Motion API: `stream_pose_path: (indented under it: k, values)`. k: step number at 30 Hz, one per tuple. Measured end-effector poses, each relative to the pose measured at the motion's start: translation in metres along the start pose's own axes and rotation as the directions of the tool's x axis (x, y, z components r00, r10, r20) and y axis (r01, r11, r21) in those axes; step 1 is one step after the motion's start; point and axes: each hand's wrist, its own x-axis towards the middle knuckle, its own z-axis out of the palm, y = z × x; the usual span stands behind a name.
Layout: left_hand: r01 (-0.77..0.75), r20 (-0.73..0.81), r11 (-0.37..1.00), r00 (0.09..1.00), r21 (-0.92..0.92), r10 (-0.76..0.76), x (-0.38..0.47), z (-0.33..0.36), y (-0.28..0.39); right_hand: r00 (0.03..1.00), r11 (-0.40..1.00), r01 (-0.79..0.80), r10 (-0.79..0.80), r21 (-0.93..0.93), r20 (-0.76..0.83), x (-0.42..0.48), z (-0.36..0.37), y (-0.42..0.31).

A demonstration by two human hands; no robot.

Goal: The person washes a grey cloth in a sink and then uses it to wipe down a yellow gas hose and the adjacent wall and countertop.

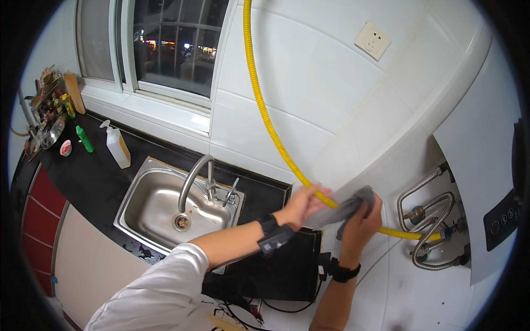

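Observation:
A yellow corrugated hose (265, 111) hangs down the tiled wall and bends right toward metal pipe fittings. My left hand (301, 207) is at the hose's lower bend, with its fingers around it, slightly blurred. Farther right, a grey cloth (352, 205) is wrapped against the hose, hiding a stretch of it. My right hand (361, 227) grips this cloth. Beyond that hand the hose reappears and runs to the fittings. Both wrists wear black straps.
A steel sink (165, 202) with a curved faucet (194, 176) is set in the black countertop (95, 178). A pump bottle (118, 147) and a green bottle (84, 138) stand left of it. Braided metal hoses (445, 211) lie at right, under a white appliance (476, 145). A socket (372, 41) is above.

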Motion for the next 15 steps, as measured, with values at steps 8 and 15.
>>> stream_pose_path:
  k: [8,15]
  values:
    - [-0.259,-0.123,0.964,0.956,0.065,0.265,-0.015,-0.055,0.094,0.943,0.954,0.288,-0.267,-0.086,0.198,0.021,0.110,-0.039]
    - [-0.323,-0.265,0.916,0.886,0.238,0.381,-0.014,-0.047,0.124,0.812,0.840,0.517,-0.422,-0.163,0.402,-0.010,0.139,-0.047]
